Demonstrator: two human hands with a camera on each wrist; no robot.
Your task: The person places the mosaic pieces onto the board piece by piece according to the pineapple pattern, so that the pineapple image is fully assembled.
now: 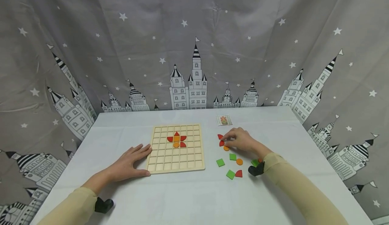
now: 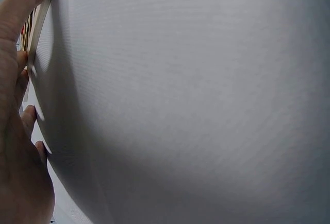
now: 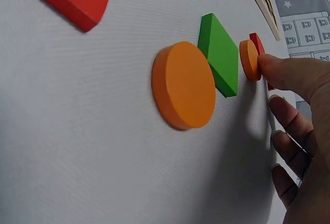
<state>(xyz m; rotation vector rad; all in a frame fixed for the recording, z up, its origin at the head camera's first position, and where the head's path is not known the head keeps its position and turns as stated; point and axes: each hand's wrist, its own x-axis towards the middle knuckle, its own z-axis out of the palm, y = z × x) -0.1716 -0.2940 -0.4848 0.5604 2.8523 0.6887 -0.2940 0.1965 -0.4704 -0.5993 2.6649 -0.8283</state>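
My left hand [image 1: 130, 162] lies with spread fingers along the left edge of a wooden grid board [image 1: 164, 167]. On the board a red triangle [image 1: 176, 133] tops an orange square [image 1: 176, 139], with an orange disc [image 1: 176, 145] below and red quarter-circle pieces [image 1: 183, 145] at the sides. To the right of the board, my right hand [image 1: 241, 140] pinches a red quarter-circle piece [image 1: 222, 144] at the tablecloth between thumb and index finger. Another red piece [image 1: 220, 136] lies just beyond the fingertips. An orange disc [image 3: 251, 60] sits right by the thumb, which partly covers the red behind it.
Nearer me on the right lie several green squares [image 1: 220, 163], another orange disc [image 1: 239, 161] and a red quarter-circle [image 1: 238, 173]. A small pattern card [image 1: 224, 120] lies behind the right hand. A grey castle-print curtain [image 1: 136, 49] hangs behind the white table [image 1: 194, 198].
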